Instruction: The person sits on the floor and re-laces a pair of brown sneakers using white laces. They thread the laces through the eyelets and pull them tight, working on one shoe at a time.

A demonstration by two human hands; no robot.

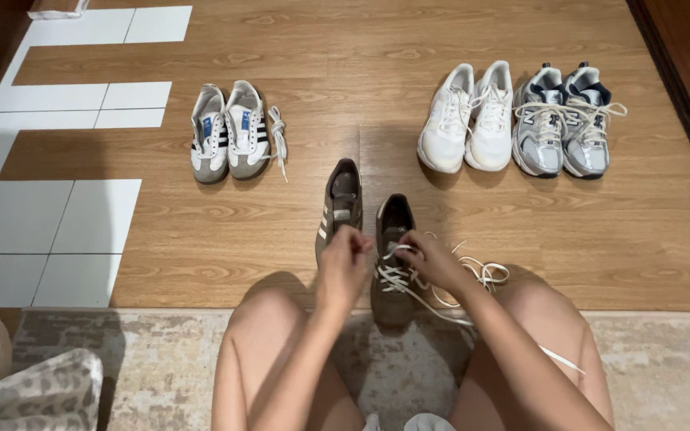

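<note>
While both hands work over a brown shoe [393, 263] on the wood floor [241, 239], the right hand [433, 259] pinches its white lace [473, 279]. The left hand [343, 263] is closed in a fist just beside that shoe, its grip unclear; the matching shoe [341, 199] sits just left.

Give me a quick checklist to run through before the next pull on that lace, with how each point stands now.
1. Right hand on the white lace: ok.
2. Left hand at the brown shoe: ok; grip cannot tell.
3. Loose lace lying free on the floor, not under a knee: cannot tell.
4. Second brown shoe laced: not ok, eyelets look bare.
5. White pair out of the way: ok.
</note>
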